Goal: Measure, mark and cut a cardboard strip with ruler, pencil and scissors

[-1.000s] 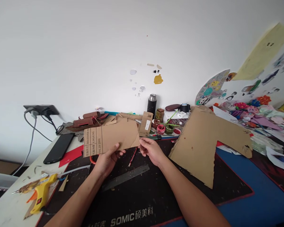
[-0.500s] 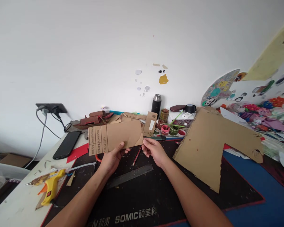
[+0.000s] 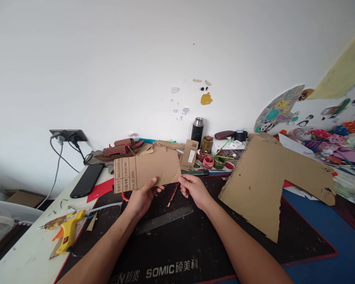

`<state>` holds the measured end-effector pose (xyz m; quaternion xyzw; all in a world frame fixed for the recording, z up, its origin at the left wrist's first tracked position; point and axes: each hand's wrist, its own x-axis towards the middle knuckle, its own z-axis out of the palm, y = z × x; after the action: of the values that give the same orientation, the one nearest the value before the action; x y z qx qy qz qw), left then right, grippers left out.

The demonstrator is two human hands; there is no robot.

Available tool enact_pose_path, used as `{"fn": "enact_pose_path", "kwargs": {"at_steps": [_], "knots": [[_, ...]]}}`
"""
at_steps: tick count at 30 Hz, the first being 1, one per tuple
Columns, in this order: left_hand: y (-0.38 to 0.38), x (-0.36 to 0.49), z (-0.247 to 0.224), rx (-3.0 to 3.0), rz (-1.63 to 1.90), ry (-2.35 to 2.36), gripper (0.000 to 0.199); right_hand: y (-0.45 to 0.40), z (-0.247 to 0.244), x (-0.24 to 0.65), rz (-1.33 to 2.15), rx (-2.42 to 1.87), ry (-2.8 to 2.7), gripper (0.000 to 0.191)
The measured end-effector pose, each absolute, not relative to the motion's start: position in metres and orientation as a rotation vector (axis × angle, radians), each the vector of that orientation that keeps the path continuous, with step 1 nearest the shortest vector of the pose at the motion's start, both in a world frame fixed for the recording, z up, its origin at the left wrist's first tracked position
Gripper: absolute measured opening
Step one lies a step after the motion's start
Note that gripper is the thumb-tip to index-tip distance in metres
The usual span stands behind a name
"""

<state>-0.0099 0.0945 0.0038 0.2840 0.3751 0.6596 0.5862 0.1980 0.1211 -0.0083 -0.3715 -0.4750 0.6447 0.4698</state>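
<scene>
the cardboard piece [image 3: 158, 167] is held above the black mat [image 3: 165, 246], printed end to the left. the left hand [image 3: 142, 197] grips the lower edge: thumb on the front face, other fingers behind. the right hand [image 3: 195, 191] pinches the lower right corner between thumb and forefinger. a clear ruler [image 3: 167, 219] lies below the cardboard piece. the larger cardboard sheet [image 3: 254, 181] is at right; the yellow glue gun [image 3: 69, 232] lies at left.

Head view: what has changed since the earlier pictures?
The view swung left, shifting everything rightward in frame. Nothing was taken or let go: the left hand still holds the printed cardboard, the right hand at its corner; ruler and glue gun stayed put.
</scene>
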Motion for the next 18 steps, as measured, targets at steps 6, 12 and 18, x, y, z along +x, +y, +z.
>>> {"fn": "enact_pose_path", "kwargs": {"at_steps": [6,12,18], "knots": [[0.097,-0.013,-0.007,0.679,1.515,0.892,0.052,0.121,-0.007,0.198,1.564,-0.928,-1.190,0.055],[0.105,-0.026,-0.013,0.630,1.514,0.959,0.037,0.115,-0.004,0.196,1.623,-0.934,-1.250,0.051],[0.116,-0.049,-0.002,0.503,1.613,0.972,0.033,0.112,-0.001,0.194,1.686,-0.922,-1.279,0.057]]}}
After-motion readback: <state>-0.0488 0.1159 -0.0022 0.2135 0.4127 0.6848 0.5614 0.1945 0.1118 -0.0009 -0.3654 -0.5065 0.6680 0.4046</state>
